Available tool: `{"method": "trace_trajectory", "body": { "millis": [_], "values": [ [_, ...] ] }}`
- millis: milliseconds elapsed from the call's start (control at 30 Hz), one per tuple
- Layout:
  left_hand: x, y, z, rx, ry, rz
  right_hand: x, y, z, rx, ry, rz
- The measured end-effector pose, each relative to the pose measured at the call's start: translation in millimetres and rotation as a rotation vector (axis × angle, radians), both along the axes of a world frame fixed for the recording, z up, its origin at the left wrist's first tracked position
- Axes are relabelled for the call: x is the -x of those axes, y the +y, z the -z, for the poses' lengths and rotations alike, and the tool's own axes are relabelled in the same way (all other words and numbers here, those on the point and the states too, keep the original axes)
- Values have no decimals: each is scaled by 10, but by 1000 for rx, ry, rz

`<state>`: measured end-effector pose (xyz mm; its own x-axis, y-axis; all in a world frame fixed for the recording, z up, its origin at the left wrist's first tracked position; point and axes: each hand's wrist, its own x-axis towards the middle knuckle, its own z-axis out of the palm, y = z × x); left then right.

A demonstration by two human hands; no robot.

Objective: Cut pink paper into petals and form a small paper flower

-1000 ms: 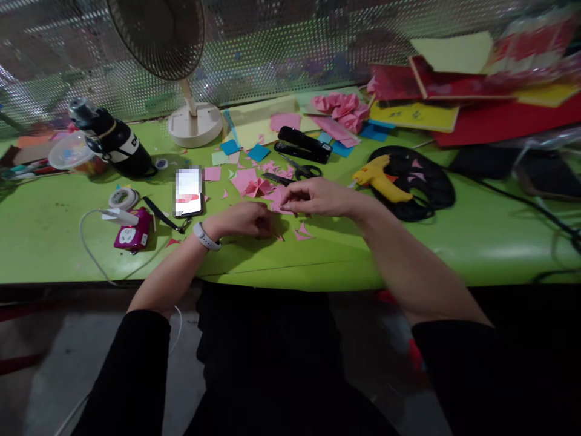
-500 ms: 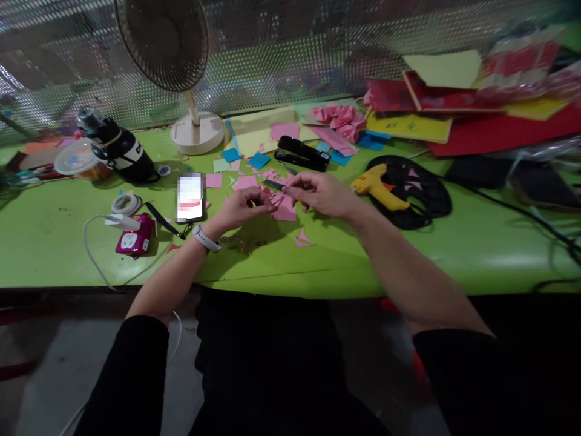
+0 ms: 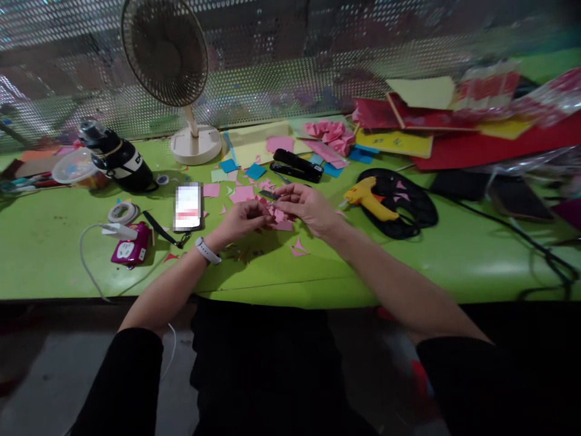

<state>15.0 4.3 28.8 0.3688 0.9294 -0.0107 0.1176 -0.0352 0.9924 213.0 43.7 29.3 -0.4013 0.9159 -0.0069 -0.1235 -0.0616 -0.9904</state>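
Both hands meet over the middle of the green table [image 3: 408, 266]. My left hand [image 3: 242, 219] is curled, its fingertips pinching a small folded pink paper piece [image 3: 276, 217]. My right hand [image 3: 305, 206] is closed on the same pink piece from the right, and a thin dark tool [image 3: 269, 194] sticks out to the left beside its fingers. I cannot tell whether that hand holds the tool. Pink paper scraps [image 3: 299, 248] lie just below my hands and pink squares [image 3: 241, 194] just behind them.
A phone [image 3: 187, 207], tape roll [image 3: 122, 212], magenta gadget with cable [image 3: 129, 245] and black bottle [image 3: 115, 158] lie left. A fan [image 3: 170, 54] and black stapler [image 3: 296, 165] stand behind. A yellow glue gun [image 3: 368, 200] on a black mat and stacked coloured card [image 3: 476, 139] are right.
Both hands rose from the table surface and came together on the pink piece, then drew slightly towards me. The camera view tilted a little downward.
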Motion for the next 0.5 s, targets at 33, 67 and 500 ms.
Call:
{"method": "trace_trajectory", "body": {
  "millis": [33, 67, 500],
  "values": [
    [-2, -2, -1, 22, -16, 2, 11, -5, 7, -1, 13, 13],
    [-5, -3, -1, 43, -36, 6, 23, -11, 14, -5, 24, 29],
    [-74, -97, -77, 261, -118, -52, 96, -69, 29, -36, 76, 191]
  ]
}}
